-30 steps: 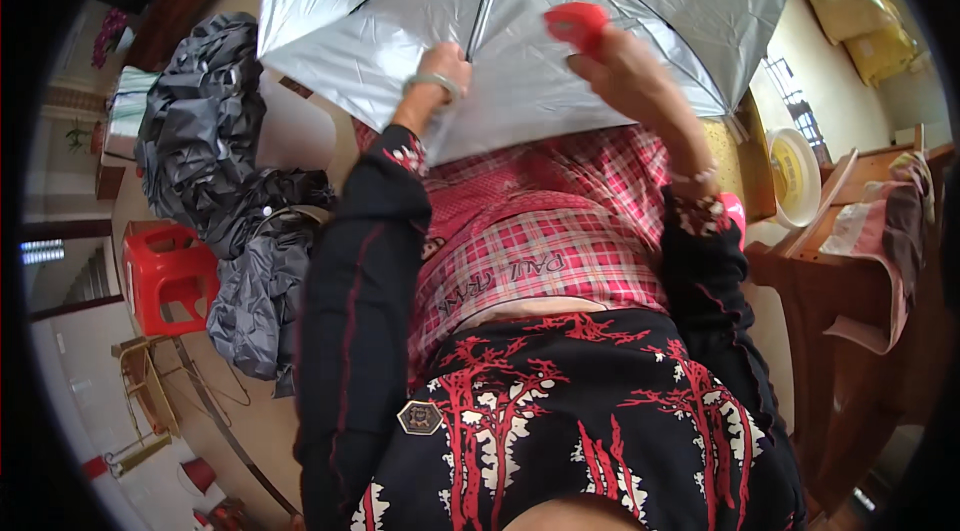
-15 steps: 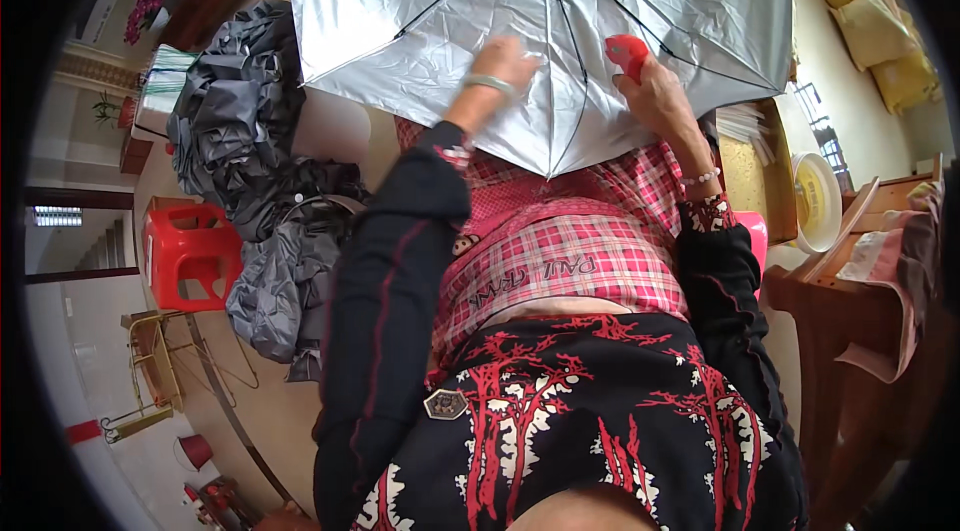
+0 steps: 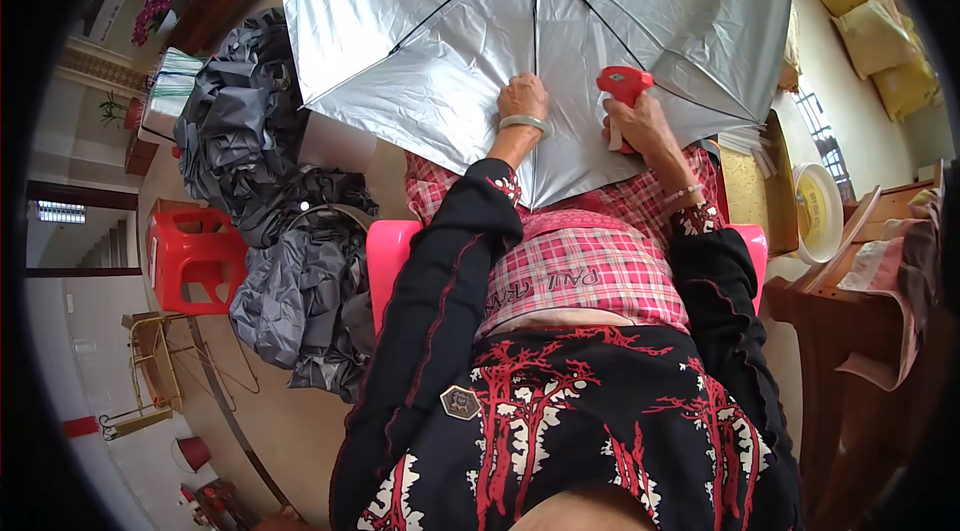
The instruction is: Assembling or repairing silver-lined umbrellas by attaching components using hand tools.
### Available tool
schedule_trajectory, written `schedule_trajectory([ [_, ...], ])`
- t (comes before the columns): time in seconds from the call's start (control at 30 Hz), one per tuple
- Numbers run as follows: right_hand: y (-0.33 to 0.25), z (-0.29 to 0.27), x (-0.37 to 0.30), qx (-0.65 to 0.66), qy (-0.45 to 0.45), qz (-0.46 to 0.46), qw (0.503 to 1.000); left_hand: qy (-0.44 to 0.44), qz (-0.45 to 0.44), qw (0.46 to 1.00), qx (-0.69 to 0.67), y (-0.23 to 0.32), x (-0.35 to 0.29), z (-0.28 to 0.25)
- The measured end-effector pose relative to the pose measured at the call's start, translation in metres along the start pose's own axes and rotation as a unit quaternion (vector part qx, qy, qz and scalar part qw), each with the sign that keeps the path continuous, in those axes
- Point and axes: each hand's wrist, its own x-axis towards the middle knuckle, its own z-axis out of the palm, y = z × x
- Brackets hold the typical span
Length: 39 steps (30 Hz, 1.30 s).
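An opened umbrella lies over my lap with its silver underside toward me and its black ribs fanning out from the top. My left hand, a bangle at its wrist, is closed at the middle rib and the fabric beside it. Exactly what its fingers pinch is partly hidden. To its right, my right hand grips a red pistol-shaped hand tool with a pale trigger part, held just over the silver fabric. The red checked apron shows below the umbrella's edge.
Heaped dark grey fabric lies at my left, beside a red plastic stool. At the right are a yellowish box with white sticks, a white bucket and wooden furniture. A pink chair is under me.
My left hand has moved right and down to the middle rib, where it is now closed. The red tool has tilted more upright and lowered slightly. The canopy has shifted a little left and down.
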Motion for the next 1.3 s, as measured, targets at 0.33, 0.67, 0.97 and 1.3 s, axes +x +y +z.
schedule_trajectory([
  [0.33,0.007,0.007,0.011,-0.095,-0.077,-0.034,0.992,0.06,0.026,0.995,0.07,-0.026,-0.009,-0.031],
  [0.67,-0.009,0.048,0.005,0.133,-0.137,0.055,0.98,0.099,-0.049,0.994,-0.026,-0.037,-0.003,-0.011],
  [0.97,-0.005,0.064,-0.006,0.162,-0.144,0.1,0.971,-0.114,-0.047,0.992,0.04,-0.047,-0.012,-0.008],
  [1.3,-0.005,0.068,-0.014,0.294,-0.134,0.16,0.933,-0.163,-0.023,0.983,-0.076,-0.069,0.0,0.034],
])
